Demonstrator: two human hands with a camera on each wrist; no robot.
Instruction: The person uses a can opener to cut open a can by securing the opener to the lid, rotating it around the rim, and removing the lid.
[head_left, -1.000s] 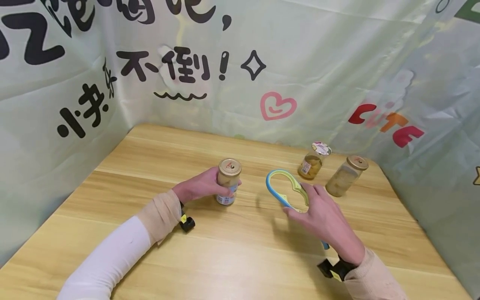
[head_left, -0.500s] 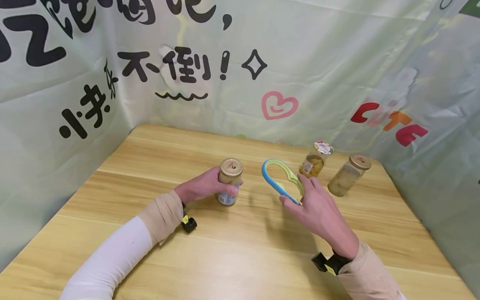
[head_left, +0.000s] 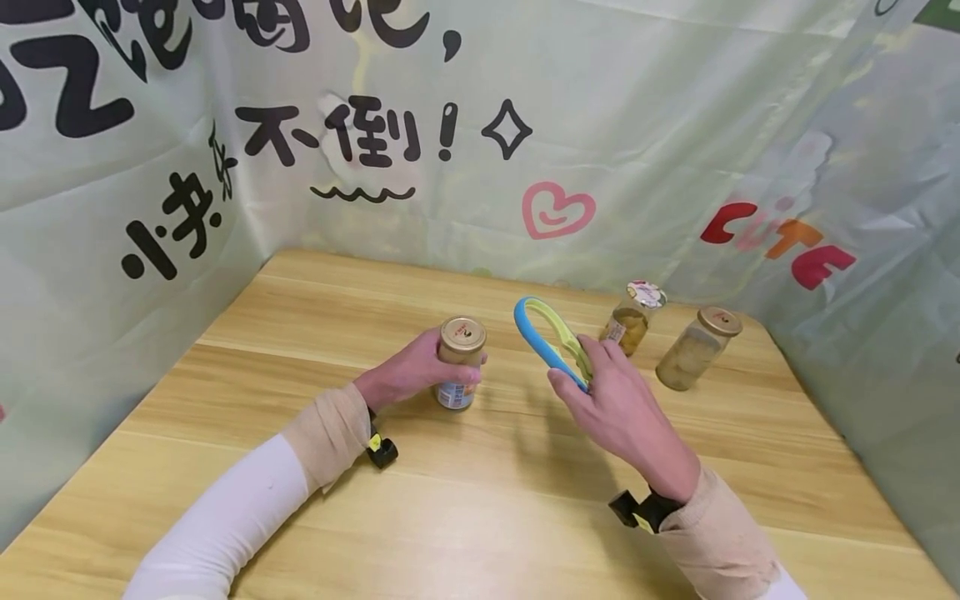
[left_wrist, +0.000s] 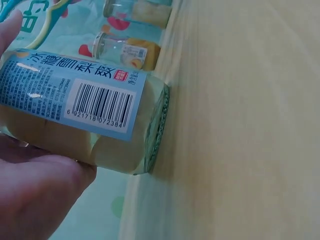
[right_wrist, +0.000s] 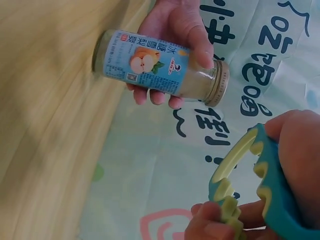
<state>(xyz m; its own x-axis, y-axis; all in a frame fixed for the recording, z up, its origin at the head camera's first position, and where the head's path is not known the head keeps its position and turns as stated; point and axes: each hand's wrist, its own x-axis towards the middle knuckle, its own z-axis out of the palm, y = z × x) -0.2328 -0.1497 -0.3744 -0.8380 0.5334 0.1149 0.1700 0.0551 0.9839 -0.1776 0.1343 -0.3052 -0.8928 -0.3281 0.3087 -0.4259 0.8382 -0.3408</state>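
My left hand (head_left: 405, 369) grips a glass jar (head_left: 455, 395) with a gold lid (head_left: 462, 332) and a blue pear label. In the left wrist view the jar (left_wrist: 100, 100) shows its barcode, its base at the wooden tabletop. To its right, my right hand (head_left: 628, 417) holds a blue and yellow jar opener (head_left: 537, 342), raised above the table. The opener's toothed loop tilts up towards the jar, apart from the lid. In the right wrist view, fingers and thumb are wrapped on the opener's (right_wrist: 280, 185) two handles, with nothing inside its loop.
Two more jars stand at the back right: a short one (head_left: 628, 327) with a patterned lid and yellowish contents, and a taller one (head_left: 686, 357) with a gold lid. A printed cloth (head_left: 420, 225) hangs behind and beside the wooden table (head_left: 360, 517).
My right hand has moved left and away from me with the jar opener, whose loop has risen and tilted more upright. The left hand keeps its hold on the jar in nearly the same place.
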